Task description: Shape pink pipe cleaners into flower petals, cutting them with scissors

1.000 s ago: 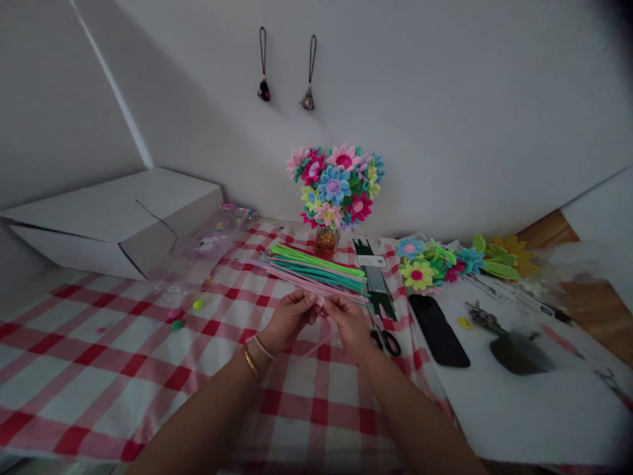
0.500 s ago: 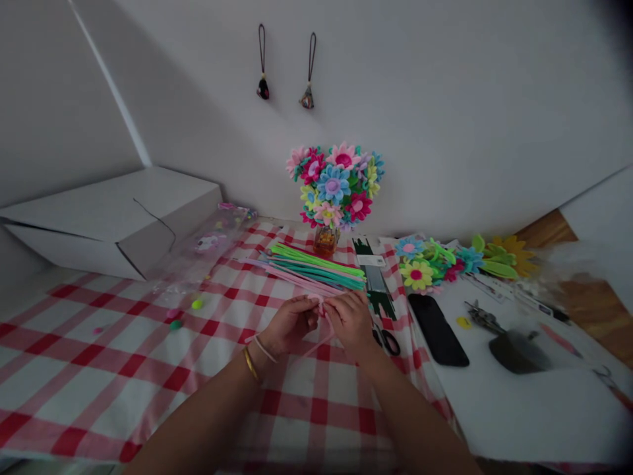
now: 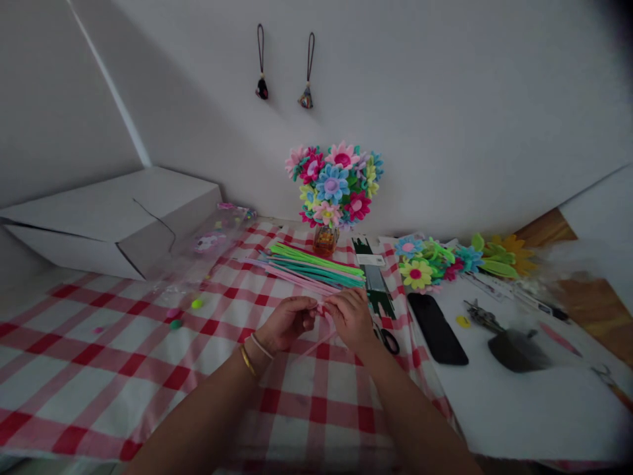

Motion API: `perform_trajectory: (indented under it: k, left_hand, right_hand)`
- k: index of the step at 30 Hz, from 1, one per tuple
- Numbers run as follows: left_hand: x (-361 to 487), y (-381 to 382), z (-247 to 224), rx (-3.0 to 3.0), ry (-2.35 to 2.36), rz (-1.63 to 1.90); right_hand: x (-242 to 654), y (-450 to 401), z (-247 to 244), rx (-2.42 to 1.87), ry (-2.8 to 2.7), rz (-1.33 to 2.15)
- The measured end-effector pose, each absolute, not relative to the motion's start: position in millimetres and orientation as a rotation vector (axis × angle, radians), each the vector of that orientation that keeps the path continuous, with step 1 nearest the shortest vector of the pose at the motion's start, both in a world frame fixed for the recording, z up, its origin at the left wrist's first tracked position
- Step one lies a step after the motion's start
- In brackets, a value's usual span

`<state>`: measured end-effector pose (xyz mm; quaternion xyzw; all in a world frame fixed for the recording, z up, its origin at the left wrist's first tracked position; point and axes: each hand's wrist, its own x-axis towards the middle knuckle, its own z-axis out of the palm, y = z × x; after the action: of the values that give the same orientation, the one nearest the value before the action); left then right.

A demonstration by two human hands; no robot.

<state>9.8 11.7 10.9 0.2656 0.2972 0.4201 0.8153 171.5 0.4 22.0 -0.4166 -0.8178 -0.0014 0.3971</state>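
Note:
Between my two hands is a pink pipe cleaner [image 3: 320, 342], one end trailing down toward the cloth. My left hand [image 3: 291, 322] pinches it at the fingertips, thumb against the fingers. From the other side my right hand [image 3: 350, 321] closes on the same piece, its fingers hiding most of the worked part. Just beyond the hands lies a bundle of pipe cleaners [image 3: 311, 267] in green, teal and pink. Scissors [image 3: 390, 341] rest beside my right wrist, partly covered by it.
A vase of fuzzy flowers [image 3: 332, 186] stands at the back. To the left are a white box [image 3: 113, 218], a clear plastic bag [image 3: 198, 254] and small pompoms [image 3: 197, 303]. On the right lie a phone [image 3: 437, 328], loose flowers [image 3: 418, 272] and keys [image 3: 483, 317].
My hands stay together on the pink pipe cleaner, with only slight finger movement. My left hand has shifted a little to the left.

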Motion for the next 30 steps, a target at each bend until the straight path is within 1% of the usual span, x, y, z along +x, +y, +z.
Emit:
perform_trajectory:
  k: [10,14,17,20,24,26,28,30]
  left_hand:
    - [10,10,12,0.614,0.626,0.88]
    - [10,10,13,0.636,0.596,0.867]
    - [11,10,12,0.662,0.579,0.905]
    - [14,10,11,0.757,0.633,1.019]
    - [18,8,11,1.057,0.874,1.196]
    - [19,7,12,1.216,1.001,1.237]
    - [18,7,12,1.261,1.054,1.233]
    - [16,8,12,1.159,1.015,1.198]
  right_hand:
    - [171,0,26,-1.058,-2.1,-0.046]
    - [168,0,23,-1.087,-2.07,0.013]
    - [165,0,16,-1.11,-2.019,0.155]
    - [159,-2,10,-1.16,-1.91,0.356]
    - [153,-4,4,-1.183,-1.681,0.799]
    - [152,-3,2,-1.194,-1.586,0.965]
    - [154,-2,3,-1.209,-1.577,1.02]
    - [158,-2,7,-1.204,-1.674,0.965]
